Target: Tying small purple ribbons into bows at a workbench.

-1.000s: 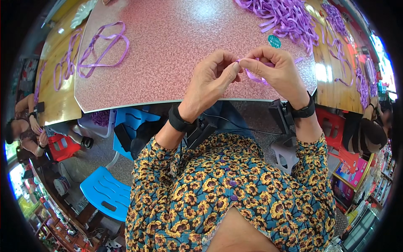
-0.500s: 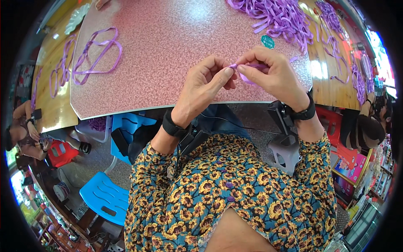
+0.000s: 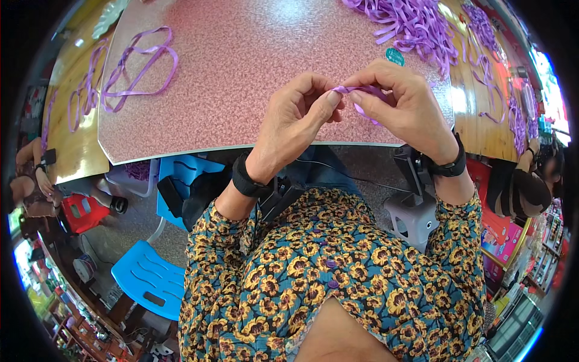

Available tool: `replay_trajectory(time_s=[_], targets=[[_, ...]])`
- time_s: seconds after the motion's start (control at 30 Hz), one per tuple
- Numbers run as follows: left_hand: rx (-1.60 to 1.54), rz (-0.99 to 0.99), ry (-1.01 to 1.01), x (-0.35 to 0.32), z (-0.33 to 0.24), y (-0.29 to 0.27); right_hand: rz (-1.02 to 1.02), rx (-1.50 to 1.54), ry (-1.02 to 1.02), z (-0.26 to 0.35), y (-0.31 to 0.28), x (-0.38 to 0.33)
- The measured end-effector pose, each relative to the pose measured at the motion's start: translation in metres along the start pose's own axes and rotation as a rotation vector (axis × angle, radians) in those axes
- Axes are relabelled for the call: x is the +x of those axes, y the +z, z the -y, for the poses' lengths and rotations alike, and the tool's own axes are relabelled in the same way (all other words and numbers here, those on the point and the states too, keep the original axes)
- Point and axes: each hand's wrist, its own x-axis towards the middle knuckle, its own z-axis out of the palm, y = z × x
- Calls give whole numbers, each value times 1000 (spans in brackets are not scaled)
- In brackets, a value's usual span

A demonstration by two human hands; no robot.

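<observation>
Above the near edge of the pink speckled table, my two hands pinch one purple ribbon. My left hand grips it between thumb and fingertips, where the ribbon looks bunched or knotted. My right hand holds the same ribbon just to the right, with thumb and index finger closed on it. A short length hangs below the right fingers, and part of the ribbon is hidden inside that hand.
A big heap of purple ribbons lies at the far right, with a round green tag beside it. Looped ribbons rest on the table's left. Blue stools stand at lower left. Other people sit on both sides.
The right hand has drawn slightly right, away from the left hand, so more ribbon shows between them. Both hands still pinch it. The whole view has shifted a little.
</observation>
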Motion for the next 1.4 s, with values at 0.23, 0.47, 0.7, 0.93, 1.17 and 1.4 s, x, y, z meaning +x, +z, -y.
replay_trajectory(time_s=[0.23, 0.47, 0.7, 0.93, 1.17, 1.4], targets=[[-18, 60, -22, 2, -3, 10, 5, 6, 22, 7, -10, -8], [-14, 72, -40, 2, -2, 10, 78, 36, 189, 7, -14, -9], [-89, 77, -61, 2, 1, 8, 56, -18, 57, 10, -14, -10], [-97, 66, -43, -3, -2, 10, -47, 48, 201, 10, 0, -9], [-176, 77, -72, -1, 3, 2, 12, 360, 311, 14, 2, -13], [-241, 90, -101, -2, 3, 3, -85, -133, -66, 4, 2, -13]])
